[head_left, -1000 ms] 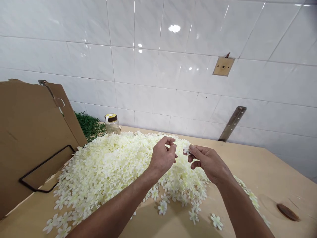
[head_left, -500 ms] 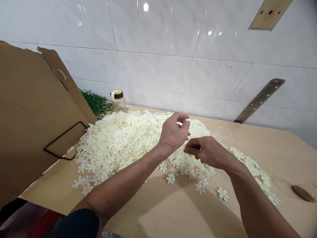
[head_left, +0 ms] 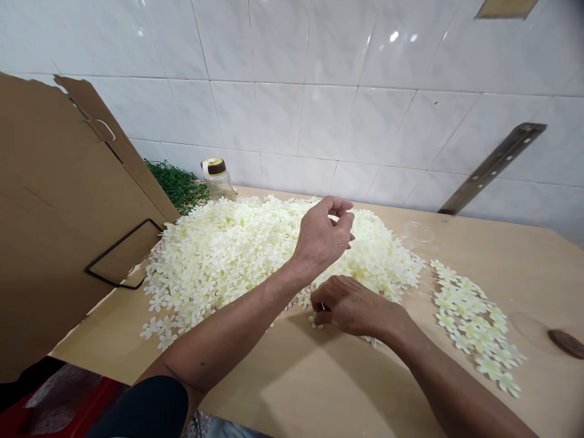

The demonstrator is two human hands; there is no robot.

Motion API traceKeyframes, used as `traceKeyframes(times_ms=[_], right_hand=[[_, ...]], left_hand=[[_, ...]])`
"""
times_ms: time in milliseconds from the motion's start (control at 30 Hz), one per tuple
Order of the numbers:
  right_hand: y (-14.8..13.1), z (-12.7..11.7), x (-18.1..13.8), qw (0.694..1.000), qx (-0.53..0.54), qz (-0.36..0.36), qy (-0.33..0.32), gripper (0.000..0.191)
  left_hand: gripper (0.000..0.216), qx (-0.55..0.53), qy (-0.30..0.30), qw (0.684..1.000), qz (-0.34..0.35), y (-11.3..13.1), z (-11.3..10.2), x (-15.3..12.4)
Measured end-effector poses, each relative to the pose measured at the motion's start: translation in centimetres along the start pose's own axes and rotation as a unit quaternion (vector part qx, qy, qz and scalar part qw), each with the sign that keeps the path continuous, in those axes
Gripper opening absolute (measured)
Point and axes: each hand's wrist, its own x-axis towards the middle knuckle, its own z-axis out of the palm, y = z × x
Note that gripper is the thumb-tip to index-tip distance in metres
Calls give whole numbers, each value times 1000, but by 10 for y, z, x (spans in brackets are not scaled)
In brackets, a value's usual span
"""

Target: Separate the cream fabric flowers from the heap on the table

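Note:
A large heap of white artificial flower blossoms (head_left: 228, 249) with pale yellow-green centres lies on the wooden table. My left hand (head_left: 325, 234) hovers over the right part of the heap, its fingers curled and the thumb and forefinger bent close together in a pinch. Whatever it holds, if anything, is too small to make out. Lower down, my right hand (head_left: 344, 304) reaches to the tabletop at the heap's front edge. Its thumb and fingertips close on a single white flower (head_left: 314, 321), mostly covered by the fingers.
A separate strip of flowers (head_left: 474, 328) lies to the right, near a brown oval object (head_left: 566, 344). At the back stand a clear bottle (head_left: 219, 181) and green netting-like strands (head_left: 177, 185). A cardboard box (head_left: 59, 213) rises at left; a metal bracket (head_left: 493, 167) leans against the tiled wall.
My right hand has moved left and down from beside the left hand to a flower on the table. My left hand stays in nearly the same pose. The view has shifted slightly.

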Motion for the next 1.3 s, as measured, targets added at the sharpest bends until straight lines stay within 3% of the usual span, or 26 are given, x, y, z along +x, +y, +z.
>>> traceKeyframes(times_ms=[167,267,367,467,600,800,933,1033,1200,1300], right_hand=[[11,-10,-9,996,60,-7,70,21],[20,-24,-12,985,69,18,156,22],[30,-41,-18,957,83,76,266,18],[38,-53,-26,924,115,128,342,25],[43,-57,-34,885,164,129,416,26],[43,-53,-32,844,153,91,506,20],[42,-52,-32,834,162,44,526,13],[40,-53,-33,840,175,20,513,11],[36,-56,-35,844,209,30,493,14],[33,-59,-37,835,287,59,466,26]], left_hand=[[9,-2,-6,1000,-2,1,0,1],[9,19,-12,1000,-8,1,-1,3],[9,51,-11,999,-10,-1,-2,5],[19,62,-29,997,-28,-2,-3,5],[32,-10,-95,991,-95,2,-2,2],[33,-145,-153,954,-214,6,-1,3],[28,-201,-175,935,-234,2,-2,5],[18,-226,-160,935,-224,1,-2,5],[16,-250,-106,943,-192,6,-1,3],[16,-235,-79,957,-152,10,0,1]])
